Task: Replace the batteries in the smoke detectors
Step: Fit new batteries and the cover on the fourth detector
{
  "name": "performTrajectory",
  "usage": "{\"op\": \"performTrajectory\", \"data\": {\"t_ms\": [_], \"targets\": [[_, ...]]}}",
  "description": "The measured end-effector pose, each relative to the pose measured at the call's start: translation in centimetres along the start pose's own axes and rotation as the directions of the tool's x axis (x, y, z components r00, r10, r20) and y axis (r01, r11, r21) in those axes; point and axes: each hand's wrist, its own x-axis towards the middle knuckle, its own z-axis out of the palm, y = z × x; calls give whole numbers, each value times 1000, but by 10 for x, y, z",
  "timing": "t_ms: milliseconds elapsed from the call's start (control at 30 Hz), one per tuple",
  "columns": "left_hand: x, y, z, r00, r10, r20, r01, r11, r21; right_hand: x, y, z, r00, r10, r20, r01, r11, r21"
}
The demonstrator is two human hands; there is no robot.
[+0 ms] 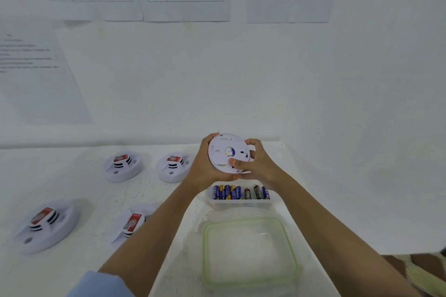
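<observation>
A round white smoke detector is held up above the table with its flat back plate facing me. My left hand grips its left rim from behind. My right hand holds its right rim, thumb pressed on the lower back face. Below the hands sits a clear tray holding several AA batteries, blue-yellow and black ones, lying side by side.
Several more white smoke detectors with red labels lie on the white table: two at the back, one at front left, one partly behind my left forearm. A clear green-rimmed container stands near me. Papers hang on the wall.
</observation>
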Motion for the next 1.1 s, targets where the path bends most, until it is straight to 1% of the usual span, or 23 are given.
{"op": "performTrajectory", "data": {"t_ms": [33, 100, 167, 233, 333, 400, 533, 667, 800, 867, 1033, 1100], "targets": [[2, 0, -2, 1000, -2, 12, 2, 1000, -6, 1, -2, -3, 999, -45, -10, 43, 993, -114], [4, 1, -4, 1000, 0, 27, 1, 1000, -27, 4, -8, -6, 980, -198, 0, 187, 924, -333], [7, 3, -6, 999, -1, 40, 2, 999, -48, 8, -13, -7, 950, -305, 71, 304, 844, -441], [8, 4, -8, 998, 1, 58, 3, 997, -75, 11, -20, -6, 941, -308, 140, 333, 767, -549], [9, 4, -11, 997, -10, 76, 15, 998, -67, 15, -30, -5, 943, -292, 162, 323, 669, -670], [9, 3, -14, 995, -24, 101, 29, 998, -52, 16, -37, -4, 934, -302, 193, 346, 615, -709], [8, 3, -15, 990, -37, 139, 48, 996, -81, 16, -48, 1, 924, -280, 260, 373, 511, -774], [10, 2, -21, 983, -60, 176, 71, 996, -59, 19, -53, 7, 913, -267, 310, 395, 378, -837], [10, 0, -27, 974, -83, 212, 96, 994, -50, 20, -54, 13, 900, -245, 361, 424, 302, -853], [9, -1, -29, 973, -94, 213, 109, 993, -56, 21, -53, 13, 900, -227, 371, 427, 303, -852], [11, 0, -33, 973, -99, 209, 111, 993, -50, 21, -55, 10, 917, -186, 353, 398, 373, -838], [10, 1, -32, 971, -95, 221, 108, 993, -45, 20, -56, 11, 919, -178, 352, 394, 347, -851]]}}
